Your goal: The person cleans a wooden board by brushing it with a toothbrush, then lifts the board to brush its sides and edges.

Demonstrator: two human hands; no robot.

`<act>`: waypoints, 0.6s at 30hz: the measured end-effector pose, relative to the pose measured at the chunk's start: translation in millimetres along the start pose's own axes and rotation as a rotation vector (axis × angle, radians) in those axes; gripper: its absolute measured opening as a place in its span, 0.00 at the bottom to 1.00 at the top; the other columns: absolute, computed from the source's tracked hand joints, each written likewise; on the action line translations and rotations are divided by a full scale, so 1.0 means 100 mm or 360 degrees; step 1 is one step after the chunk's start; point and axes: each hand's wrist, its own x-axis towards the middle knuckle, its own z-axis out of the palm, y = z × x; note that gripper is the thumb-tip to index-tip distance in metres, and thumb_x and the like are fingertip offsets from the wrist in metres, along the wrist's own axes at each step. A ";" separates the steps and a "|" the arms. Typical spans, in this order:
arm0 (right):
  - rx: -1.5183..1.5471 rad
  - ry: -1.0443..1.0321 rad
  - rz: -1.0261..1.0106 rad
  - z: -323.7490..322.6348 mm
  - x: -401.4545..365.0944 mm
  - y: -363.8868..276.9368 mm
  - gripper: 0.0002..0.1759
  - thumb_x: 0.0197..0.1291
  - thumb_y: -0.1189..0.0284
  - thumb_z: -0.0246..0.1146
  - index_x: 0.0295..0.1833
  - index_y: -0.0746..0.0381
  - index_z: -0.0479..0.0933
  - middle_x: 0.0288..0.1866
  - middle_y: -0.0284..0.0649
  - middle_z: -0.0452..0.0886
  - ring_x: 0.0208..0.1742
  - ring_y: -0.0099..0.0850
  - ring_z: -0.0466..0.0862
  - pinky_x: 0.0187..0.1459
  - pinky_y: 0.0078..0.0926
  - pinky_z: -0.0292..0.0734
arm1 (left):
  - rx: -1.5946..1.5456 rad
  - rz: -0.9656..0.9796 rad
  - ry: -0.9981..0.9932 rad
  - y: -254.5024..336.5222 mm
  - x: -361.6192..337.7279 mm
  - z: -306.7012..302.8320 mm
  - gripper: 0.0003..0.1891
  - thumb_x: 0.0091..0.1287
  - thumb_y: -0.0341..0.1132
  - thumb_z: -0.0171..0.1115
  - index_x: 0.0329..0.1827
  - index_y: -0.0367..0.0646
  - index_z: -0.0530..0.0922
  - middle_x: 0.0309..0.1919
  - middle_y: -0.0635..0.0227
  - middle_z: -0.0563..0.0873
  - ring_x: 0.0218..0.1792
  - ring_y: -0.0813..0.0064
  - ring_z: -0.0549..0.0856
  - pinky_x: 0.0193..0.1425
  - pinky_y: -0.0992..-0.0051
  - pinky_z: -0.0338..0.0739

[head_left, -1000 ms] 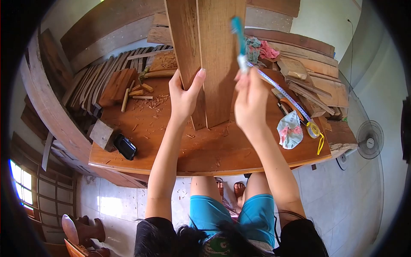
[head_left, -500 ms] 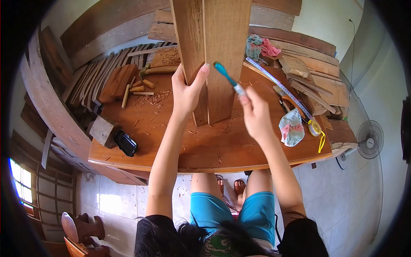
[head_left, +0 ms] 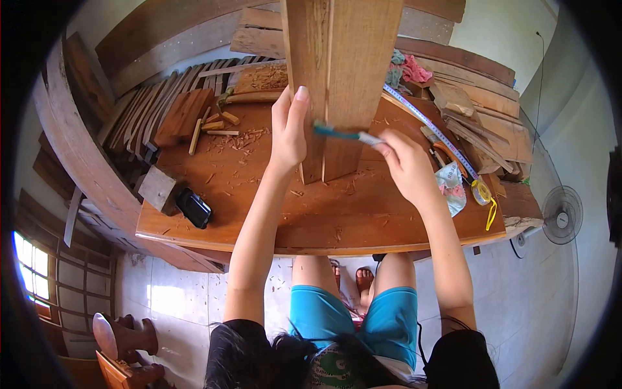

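A tall wooden piece point(head_left: 359, 78) stands upright on the table, with a lengthwise seam down its front. My left hand point(head_left: 290, 129) is closed around its left edge, the thumb pointing up along the side. In my right hand point(head_left: 407, 162) is a slim tool point(head_left: 343, 134) with a teal length and a silvery-grey band, like a small paintbrush; my fingers pinch it near the band. Its teal end is blurred and lies across the lower front of the wood; whether it touches cannot be told. Reddish wood shavings point(head_left: 243, 146) are scattered around the base.
The brown table point(head_left: 311, 223) holds a black tray point(head_left: 194, 207), a wooden block point(head_left: 157, 188) and small wood sticks point(head_left: 196, 136) at left. At right lie an extended tape measure point(head_left: 480, 192), a crumpled plastic bag point(head_left: 451, 188) and stacked boards point(head_left: 499, 123). A fan point(head_left: 562, 215) stands beyond.
The tool in my right hand has swung lower and flatter, its teal end now pointing left across the wood. The wood and my left hand appear shifted slightly right in view.
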 end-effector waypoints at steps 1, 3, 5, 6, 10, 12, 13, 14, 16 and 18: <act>-0.0112 -0.0073 -0.0078 0.05 -0.03 0.06 0.05 0.68 0.73 0.62 0.43 0.63 0.79 0.38 0.48 0.81 0.41 0.51 0.81 0.42 0.45 0.75 | 0.0029 -0.0063 -0.0013 0.06 -0.02 0.02 0.19 0.81 0.46 0.46 0.44 0.37 0.74 0.36 0.75 0.74 0.41 0.83 0.68 0.50 0.77 0.63; -0.0348 -0.0218 -0.0243 0.12 -0.10 0.23 0.05 0.67 0.72 0.62 0.42 0.63 0.79 0.38 0.47 0.82 0.43 0.51 0.81 0.45 0.45 0.74 | 0.0081 -0.0103 -0.0045 0.08 -0.03 0.02 0.21 0.82 0.48 0.44 0.46 0.36 0.74 0.40 0.71 0.77 0.45 0.80 0.70 0.57 0.77 0.65; -0.0351 -0.0214 -0.0169 0.07 -0.10 0.24 0.05 0.66 0.72 0.63 0.42 0.63 0.80 0.38 0.46 0.81 0.44 0.50 0.81 0.47 0.46 0.74 | 0.0133 -0.0063 -0.0088 0.05 -0.02 0.00 0.21 0.82 0.48 0.45 0.46 0.35 0.74 0.40 0.70 0.77 0.45 0.80 0.70 0.58 0.77 0.65; -0.0348 -0.0216 -0.0134 0.05 -0.09 0.24 0.06 0.66 0.72 0.63 0.42 0.63 0.80 0.37 0.46 0.81 0.44 0.50 0.81 0.49 0.46 0.73 | 0.0138 -0.0058 -0.0074 0.05 -0.01 0.00 0.21 0.82 0.48 0.45 0.46 0.36 0.74 0.40 0.70 0.76 0.45 0.80 0.70 0.58 0.77 0.65; 0.0103 -0.0026 0.0187 -0.16 0.04 0.13 0.06 0.67 0.74 0.63 0.44 0.67 0.78 0.36 0.49 0.80 0.39 0.50 0.80 0.39 0.42 0.73 | 0.0138 -0.0032 0.0025 0.15 -0.06 0.09 0.20 0.82 0.48 0.45 0.44 0.37 0.72 0.38 0.72 0.74 0.44 0.80 0.68 0.58 0.77 0.64; 0.0054 -0.0081 0.0168 -0.19 0.02 0.17 0.07 0.66 0.74 0.64 0.44 0.66 0.79 0.36 0.48 0.81 0.38 0.48 0.79 0.40 0.41 0.72 | 0.0092 -0.0006 0.0041 0.17 -0.06 0.10 0.20 0.82 0.48 0.45 0.44 0.37 0.72 0.39 0.72 0.74 0.44 0.80 0.68 0.58 0.77 0.63; -0.0040 -0.0138 0.0061 -0.15 -0.02 0.32 0.06 0.66 0.74 0.64 0.44 0.66 0.80 0.36 0.47 0.81 0.39 0.47 0.79 0.41 0.41 0.72 | 0.0056 -0.0003 0.0021 0.15 -0.06 0.09 0.21 0.82 0.48 0.45 0.45 0.36 0.72 0.39 0.72 0.74 0.45 0.80 0.68 0.59 0.77 0.63; -0.0137 -0.0196 -0.0051 -0.15 -0.04 0.39 0.06 0.65 0.74 0.65 0.44 0.65 0.81 0.36 0.46 0.81 0.39 0.46 0.80 0.42 0.40 0.72 | 0.0018 0.0004 0.0003 0.14 -0.05 0.08 0.21 0.82 0.48 0.46 0.45 0.36 0.73 0.40 0.72 0.74 0.46 0.80 0.68 0.60 0.77 0.63; -0.0447 -0.0293 -0.0206 -0.16 -0.10 0.47 0.05 0.63 0.74 0.65 0.42 0.62 0.82 0.37 0.43 0.82 0.44 0.44 0.81 0.48 0.40 0.72 | 0.0043 -0.0034 -0.0037 0.09 -0.03 0.02 0.21 0.82 0.49 0.46 0.47 0.35 0.73 0.41 0.72 0.74 0.47 0.80 0.68 0.62 0.77 0.62; -0.0504 -0.0306 -0.0309 -0.12 -0.15 0.59 0.04 0.63 0.74 0.65 0.42 0.61 0.82 0.37 0.42 0.82 0.46 0.44 0.81 0.51 0.40 0.72 | 0.0017 -0.0018 -0.0021 0.07 -0.03 0.02 0.21 0.82 0.47 0.47 0.49 0.34 0.75 0.41 0.73 0.76 0.45 0.81 0.69 0.58 0.77 0.64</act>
